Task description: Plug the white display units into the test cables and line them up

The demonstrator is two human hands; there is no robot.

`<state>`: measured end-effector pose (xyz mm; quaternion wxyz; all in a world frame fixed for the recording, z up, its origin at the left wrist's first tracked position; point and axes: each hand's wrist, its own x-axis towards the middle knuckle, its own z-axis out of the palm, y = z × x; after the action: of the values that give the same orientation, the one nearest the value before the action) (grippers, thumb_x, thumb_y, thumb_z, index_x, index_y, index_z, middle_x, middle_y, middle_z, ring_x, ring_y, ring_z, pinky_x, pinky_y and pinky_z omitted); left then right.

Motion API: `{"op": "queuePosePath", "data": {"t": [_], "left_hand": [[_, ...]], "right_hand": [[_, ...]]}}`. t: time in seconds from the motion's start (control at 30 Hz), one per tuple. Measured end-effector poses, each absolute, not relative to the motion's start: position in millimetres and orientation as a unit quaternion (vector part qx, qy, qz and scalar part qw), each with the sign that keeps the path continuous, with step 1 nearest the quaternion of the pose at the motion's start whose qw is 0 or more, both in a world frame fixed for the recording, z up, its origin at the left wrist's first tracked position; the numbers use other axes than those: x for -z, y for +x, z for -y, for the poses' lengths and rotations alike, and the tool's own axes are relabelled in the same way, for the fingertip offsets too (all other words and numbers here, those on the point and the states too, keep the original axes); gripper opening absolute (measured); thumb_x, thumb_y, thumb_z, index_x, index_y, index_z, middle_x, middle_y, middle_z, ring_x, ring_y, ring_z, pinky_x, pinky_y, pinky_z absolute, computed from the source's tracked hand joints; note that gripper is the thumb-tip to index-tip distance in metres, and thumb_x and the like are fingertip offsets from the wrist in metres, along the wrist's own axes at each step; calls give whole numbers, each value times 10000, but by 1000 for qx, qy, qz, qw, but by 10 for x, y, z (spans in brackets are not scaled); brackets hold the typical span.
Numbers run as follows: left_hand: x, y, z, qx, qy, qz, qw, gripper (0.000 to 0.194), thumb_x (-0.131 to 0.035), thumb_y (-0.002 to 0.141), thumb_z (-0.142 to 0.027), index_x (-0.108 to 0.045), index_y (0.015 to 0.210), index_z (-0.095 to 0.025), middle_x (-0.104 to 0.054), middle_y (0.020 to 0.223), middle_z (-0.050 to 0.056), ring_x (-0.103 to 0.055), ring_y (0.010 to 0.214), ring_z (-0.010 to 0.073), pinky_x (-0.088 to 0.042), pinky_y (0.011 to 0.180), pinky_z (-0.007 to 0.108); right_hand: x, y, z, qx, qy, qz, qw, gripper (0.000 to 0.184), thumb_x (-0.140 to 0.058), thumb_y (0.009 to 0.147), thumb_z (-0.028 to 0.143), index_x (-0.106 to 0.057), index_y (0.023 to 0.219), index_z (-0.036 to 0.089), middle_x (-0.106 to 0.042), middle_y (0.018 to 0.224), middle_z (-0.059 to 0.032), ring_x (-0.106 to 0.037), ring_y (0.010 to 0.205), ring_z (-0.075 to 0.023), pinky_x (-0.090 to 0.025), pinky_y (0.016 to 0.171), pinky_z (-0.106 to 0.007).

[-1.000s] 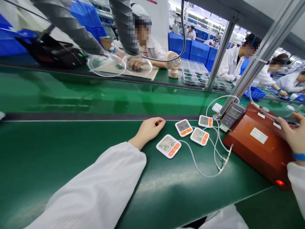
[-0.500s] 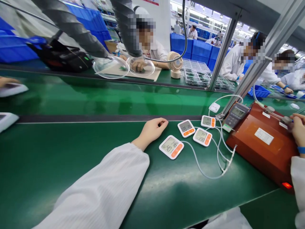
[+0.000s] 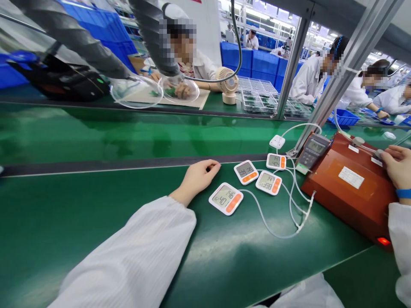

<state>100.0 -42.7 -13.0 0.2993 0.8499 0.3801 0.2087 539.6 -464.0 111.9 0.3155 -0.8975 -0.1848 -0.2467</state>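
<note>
My left hand rests on the green bench with its fingers curled in and nothing visible in them. Just right of it lie several white monitors with orange buttons, the nearest one showing 146 and 401. Thin clear tubing runs from them to the front of an orange-brown metal box. On top of that box, my right hand has its fingertips around a small grey knob, which they partly cover. A grey handheld meter leans against the box's left side.
A green conveyor belt runs behind the bench. A white device with tubing sits at the belt's near edge. A metal post rises behind the box. Across the belt are a small fan, trays and co-workers.
The view has shifted slightly, so the bench things sit a little further left. White devices at the left edge are almost out of sight. Both hands hold nearly the same places.
</note>
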Motion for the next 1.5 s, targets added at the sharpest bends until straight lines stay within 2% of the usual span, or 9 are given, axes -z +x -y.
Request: {"op": "queuePosePath", "data": {"t": [0.1,0.27,0.5,0.83,0.97,1.13,1.5], "left_hand": [[133,1004,429,-207,850,-382,297,448,-484,822,-552,-736,927,-197,-771,895,70,-642,750,236,-455,685,325],[130,1002,437,-213,851,-377,296,431,-490,827,-541,-739,924,-203,-777,898,66,-646,754,235,-460,682,321],[130,998,447,-214,851,-375,300,434,-483,833,-534,-734,932,-194,-771,893,70,-654,762,238,-466,704,326],[144,1001,439,-213,849,-378,301,419,-487,832,-526,-732,922,-197,-773,890,67,-658,770,239,-469,706,330],[160,1000,434,-216,847,-379,305,428,-484,825,-529,-732,927,-197,-770,907,72,-663,802,246,-463,717,334],[157,996,439,-215,848,-377,305,433,-483,826,-535,-731,927,-195,-761,887,69,-645,774,239,-450,700,333],[161,1001,447,-219,847,-373,309,419,-493,834,-521,-729,925,-186,-759,874,66,-637,749,226,-449,693,326]], "right_hand": [[-1175,5331,4592,213,-903,156,338,444,-728,800,186,-690,1234,103,-689,1028,-121,-686,863,-222,-542,764,-273],[-1317,5105,4463,216,-914,122,321,303,-759,811,127,-737,1112,115,-692,969,-102,-679,897,-242,-514,886,-331],[-1439,4893,4339,199,-923,84,317,220,-772,836,73,-735,1051,105,-679,918,-85,-664,913,-235,-499,889,-315],[-1505,4779,4292,206,-916,78,335,114,-769,798,71,-710,890,106,-616,777,-46,-614,777,-207,-480,893,-328],[-1502,4802,4317,206,-932,73,289,116,-776,847,94,-750,960,101,-627,793,-46,-618,811,-204,-468,915,-309],[-1457,4880,4372,210,-943,69,250,213,-803,886,135,-774,1097,118,-665,883,-58,-640,896,-211,-476,944,-290],[-1440,4893,4409,214,-938,83,259,182,-784,862,154,-779,1044,150,-652,853,-52,-614,794,-207,-482,948,-332]]}}
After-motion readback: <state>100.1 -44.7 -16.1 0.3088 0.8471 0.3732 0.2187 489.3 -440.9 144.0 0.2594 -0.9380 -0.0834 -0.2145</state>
